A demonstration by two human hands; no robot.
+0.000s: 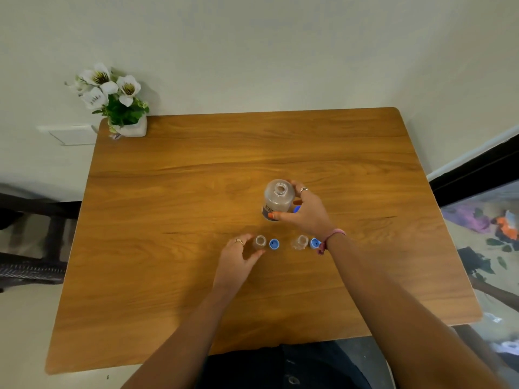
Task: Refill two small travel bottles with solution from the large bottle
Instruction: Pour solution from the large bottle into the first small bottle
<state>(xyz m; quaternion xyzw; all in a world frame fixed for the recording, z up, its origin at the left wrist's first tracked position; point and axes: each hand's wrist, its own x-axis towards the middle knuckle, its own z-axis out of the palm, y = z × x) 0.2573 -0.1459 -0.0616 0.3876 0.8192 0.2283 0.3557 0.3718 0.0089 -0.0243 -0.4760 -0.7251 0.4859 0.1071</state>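
Note:
The large clear bottle [278, 198] stands upright and uncapped near the table's middle, and my right hand [304, 210] is wrapped around its right side. A bit of blue, perhaps its cap [297, 209], shows under that hand. Two small clear travel bottles stand open nearer to me: the left one [259, 242] and the right one [300, 242]. A blue cap [274, 244] lies right of the left bottle, and another blue cap [315, 243] lies right of the right bottle. My left hand [237, 258] cups the left small bottle, thumb and fingers touching its sides.
The wooden table [196, 290] stands against a pale wall. A white pot of white flowers [123, 113] sits at its far left corner. A dark chair [31, 248] is to the left, and patterned fabric [494, 248] lies beyond the right edge.

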